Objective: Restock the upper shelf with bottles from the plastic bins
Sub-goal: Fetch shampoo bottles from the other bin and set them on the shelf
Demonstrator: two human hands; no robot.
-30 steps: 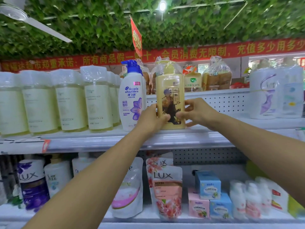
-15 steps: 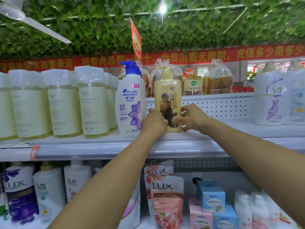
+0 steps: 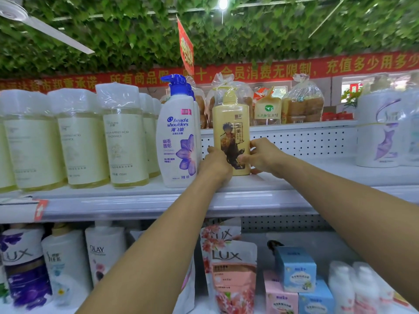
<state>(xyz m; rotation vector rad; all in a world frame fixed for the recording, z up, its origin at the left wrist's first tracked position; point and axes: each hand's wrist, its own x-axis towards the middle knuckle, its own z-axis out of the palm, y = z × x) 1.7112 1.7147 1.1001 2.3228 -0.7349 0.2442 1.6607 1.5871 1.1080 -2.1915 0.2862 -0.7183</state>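
- The tall yellow plastic bottle with a dark figure on its label [image 3: 231,132] stands upright on the white metal upper shelf [image 3: 260,196], between my two hands.
- My left hand [image 3: 215,164] grips its lower left side, fingers curled round it.
- My right hand [image 3: 263,157] grips its lower right side, thumb on the front.
- Just left stands a white Head & Shoulders pump bottle with a blue top [image 3: 178,137].
- Further left, pale yellow-green wrapped bottles [image 3: 124,137] stand in a row.
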